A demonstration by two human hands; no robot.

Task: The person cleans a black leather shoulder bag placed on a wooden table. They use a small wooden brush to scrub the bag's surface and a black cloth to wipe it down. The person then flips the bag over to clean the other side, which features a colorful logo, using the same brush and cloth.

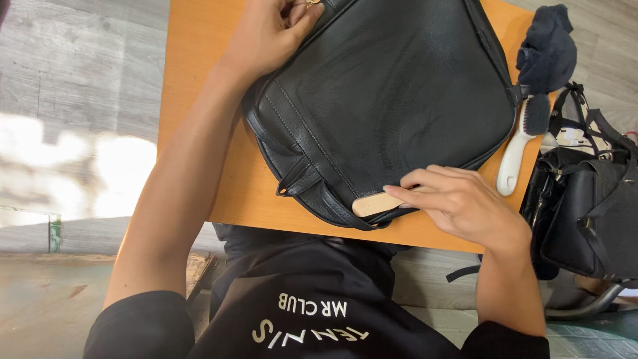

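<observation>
A black leather bag (392, 100) lies flat on a small orange wooden table (199, 80). My left hand (272, 33) rests on the bag's top left corner, fingers closed around a small gold zipper pull (314, 2). My right hand (458, 199) is at the bag's near edge, fingers pinching a flat pale wooden stick (375, 203) that lies against the bag's seam. A short strap loop (296, 181) hangs off the bag's lower left side.
A white-handled brush with dark bristles (522, 143) lies at the table's right edge, below a dark cloth (548, 50). Another black bag (588, 206) sits to the right on a chair. Grey plank floor surrounds the table.
</observation>
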